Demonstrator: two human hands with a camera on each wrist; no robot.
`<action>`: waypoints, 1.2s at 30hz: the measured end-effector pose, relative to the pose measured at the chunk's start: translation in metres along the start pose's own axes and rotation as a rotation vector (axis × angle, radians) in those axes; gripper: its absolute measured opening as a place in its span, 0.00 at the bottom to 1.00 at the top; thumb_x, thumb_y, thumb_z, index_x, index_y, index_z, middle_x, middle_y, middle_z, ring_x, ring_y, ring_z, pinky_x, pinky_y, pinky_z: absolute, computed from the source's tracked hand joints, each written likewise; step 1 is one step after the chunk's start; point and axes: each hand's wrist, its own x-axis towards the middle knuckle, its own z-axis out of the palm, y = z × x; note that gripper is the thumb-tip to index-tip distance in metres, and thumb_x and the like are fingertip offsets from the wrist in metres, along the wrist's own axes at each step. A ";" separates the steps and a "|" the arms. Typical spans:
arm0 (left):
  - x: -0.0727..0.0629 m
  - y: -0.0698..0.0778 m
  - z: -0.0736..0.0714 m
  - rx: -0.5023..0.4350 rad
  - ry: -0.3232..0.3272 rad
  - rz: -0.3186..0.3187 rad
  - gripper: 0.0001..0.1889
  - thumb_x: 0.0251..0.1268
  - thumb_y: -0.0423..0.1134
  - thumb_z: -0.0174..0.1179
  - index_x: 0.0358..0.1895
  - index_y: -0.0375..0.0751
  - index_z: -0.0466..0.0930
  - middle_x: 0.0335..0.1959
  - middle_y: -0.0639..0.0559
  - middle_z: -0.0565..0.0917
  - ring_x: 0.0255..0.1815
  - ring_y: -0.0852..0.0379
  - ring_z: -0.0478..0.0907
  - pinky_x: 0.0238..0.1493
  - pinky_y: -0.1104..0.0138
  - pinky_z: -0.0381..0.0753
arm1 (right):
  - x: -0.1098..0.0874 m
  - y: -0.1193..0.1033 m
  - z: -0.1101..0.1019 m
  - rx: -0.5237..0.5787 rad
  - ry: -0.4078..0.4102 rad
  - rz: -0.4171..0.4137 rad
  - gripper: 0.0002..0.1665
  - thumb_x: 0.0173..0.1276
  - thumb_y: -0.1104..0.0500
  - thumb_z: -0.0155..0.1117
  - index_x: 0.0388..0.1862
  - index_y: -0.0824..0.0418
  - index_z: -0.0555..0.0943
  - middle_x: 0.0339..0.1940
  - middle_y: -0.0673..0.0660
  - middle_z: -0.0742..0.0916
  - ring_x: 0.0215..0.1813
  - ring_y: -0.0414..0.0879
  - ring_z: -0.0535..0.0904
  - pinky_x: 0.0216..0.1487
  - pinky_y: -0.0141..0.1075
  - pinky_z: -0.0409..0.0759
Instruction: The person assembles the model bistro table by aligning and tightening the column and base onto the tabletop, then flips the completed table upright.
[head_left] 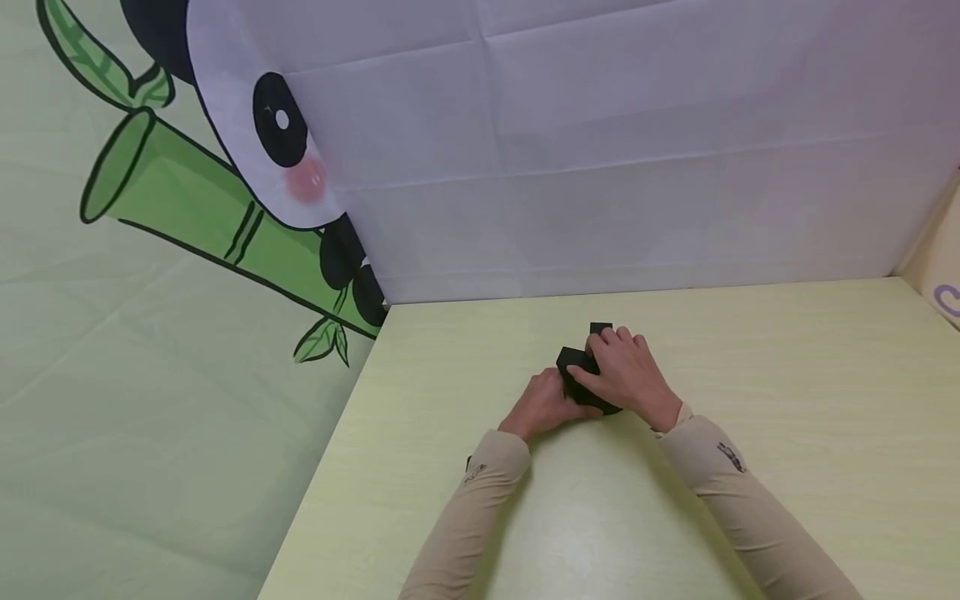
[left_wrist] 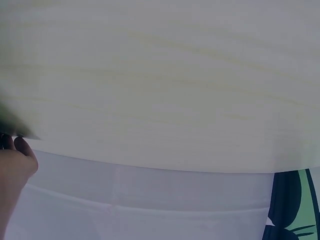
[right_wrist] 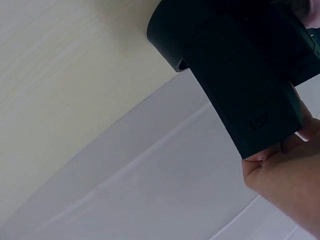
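Observation:
A black object (head_left: 574,360) is between both hands on the pale table. In the right wrist view, the black object (right_wrist: 240,85) shows a long rectangular block with faint markings like "152" near one end and a rounded, hollow part at its side. My right hand (head_left: 627,372) grips it from the right, fingers bent over its far part and thumb across the top. At the near left side, my left hand (head_left: 551,403) holds it with the thumb along its lower edge; the other left fingers are largely hidden. Only a little of a hand (left_wrist: 17,165) appears in the left wrist view.
The light wood-grain table (head_left: 787,375) spreads around the hands. A pale cloth backdrop (head_left: 600,167) rises behind its far edge. On the left hangs green cloth (head_left: 150,400) with a panda and bamboo print.

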 end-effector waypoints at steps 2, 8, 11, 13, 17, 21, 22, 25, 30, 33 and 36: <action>0.000 0.000 0.000 0.002 0.000 -0.003 0.33 0.52 0.61 0.79 0.58 0.52 0.81 0.47 0.61 0.84 0.44 0.63 0.79 0.51 0.68 0.79 | 0.000 -0.001 0.000 0.002 -0.008 0.011 0.22 0.69 0.45 0.71 0.36 0.64 0.78 0.31 0.58 0.77 0.38 0.58 0.72 0.40 0.51 0.70; -0.001 0.001 -0.001 0.001 0.003 -0.007 0.33 0.52 0.60 0.79 0.60 0.52 0.80 0.48 0.60 0.84 0.47 0.62 0.79 0.53 0.68 0.78 | 0.001 -0.002 0.000 0.010 0.007 -0.015 0.22 0.68 0.47 0.70 0.48 0.65 0.83 0.40 0.62 0.82 0.44 0.61 0.74 0.44 0.54 0.72; -0.001 0.001 -0.001 0.004 0.006 0.001 0.33 0.52 0.60 0.79 0.60 0.52 0.80 0.48 0.60 0.84 0.46 0.62 0.80 0.53 0.67 0.78 | 0.001 -0.002 0.000 -0.006 0.012 -0.016 0.20 0.68 0.48 0.70 0.42 0.65 0.81 0.35 0.61 0.80 0.41 0.60 0.73 0.42 0.53 0.71; 0.000 0.001 -0.001 0.005 0.004 0.006 0.33 0.52 0.60 0.79 0.60 0.52 0.80 0.48 0.61 0.84 0.46 0.63 0.79 0.53 0.68 0.78 | 0.001 -0.002 0.000 -0.018 0.008 0.000 0.20 0.68 0.47 0.71 0.36 0.64 0.78 0.32 0.59 0.78 0.38 0.58 0.71 0.40 0.51 0.70; 0.000 0.000 0.000 0.004 -0.009 0.007 0.34 0.53 0.60 0.79 0.62 0.52 0.80 0.49 0.62 0.84 0.46 0.65 0.79 0.54 0.69 0.78 | 0.001 -0.003 0.000 -0.029 -0.007 0.031 0.24 0.68 0.45 0.71 0.35 0.64 0.77 0.31 0.59 0.77 0.37 0.58 0.71 0.40 0.51 0.69; 0.001 0.000 0.000 0.005 -0.009 0.004 0.34 0.53 0.60 0.79 0.62 0.51 0.80 0.49 0.61 0.85 0.46 0.64 0.80 0.54 0.69 0.78 | 0.001 -0.004 -0.001 -0.025 -0.005 0.024 0.24 0.68 0.45 0.71 0.42 0.66 0.81 0.35 0.61 0.80 0.40 0.60 0.72 0.42 0.53 0.70; 0.001 0.000 -0.001 0.006 -0.010 0.004 0.34 0.53 0.59 0.79 0.62 0.51 0.80 0.49 0.61 0.85 0.46 0.64 0.80 0.54 0.69 0.78 | 0.001 -0.004 -0.001 -0.025 -0.003 0.023 0.23 0.68 0.45 0.70 0.42 0.66 0.81 0.35 0.61 0.80 0.40 0.60 0.72 0.42 0.53 0.70; 0.001 0.000 -0.001 0.016 -0.011 0.001 0.34 0.53 0.60 0.79 0.62 0.52 0.80 0.48 0.61 0.85 0.46 0.64 0.79 0.54 0.69 0.78 | 0.002 -0.005 -0.001 -0.042 -0.001 0.028 0.23 0.69 0.45 0.70 0.37 0.65 0.78 0.33 0.60 0.79 0.39 0.59 0.72 0.41 0.51 0.69; 0.001 0.001 -0.001 0.025 -0.013 -0.010 0.35 0.53 0.61 0.78 0.63 0.51 0.79 0.48 0.60 0.84 0.46 0.63 0.79 0.53 0.68 0.78 | 0.002 -0.005 -0.001 -0.073 -0.007 0.051 0.26 0.68 0.42 0.71 0.34 0.65 0.77 0.32 0.59 0.78 0.38 0.58 0.71 0.40 0.50 0.69; 0.001 0.001 -0.001 0.022 -0.012 -0.010 0.35 0.53 0.61 0.78 0.63 0.50 0.80 0.49 0.59 0.84 0.47 0.62 0.80 0.54 0.68 0.78 | 0.002 -0.004 -0.001 -0.052 -0.012 0.033 0.27 0.68 0.42 0.71 0.45 0.67 0.81 0.37 0.62 0.81 0.42 0.61 0.73 0.43 0.53 0.70; 0.000 0.001 -0.001 0.021 -0.011 -0.007 0.36 0.53 0.61 0.78 0.64 0.49 0.79 0.50 0.58 0.85 0.49 0.62 0.80 0.55 0.68 0.78 | 0.002 -0.003 -0.002 -0.025 -0.027 -0.018 0.29 0.70 0.45 0.71 0.59 0.66 0.81 0.45 0.66 0.82 0.48 0.64 0.74 0.46 0.56 0.71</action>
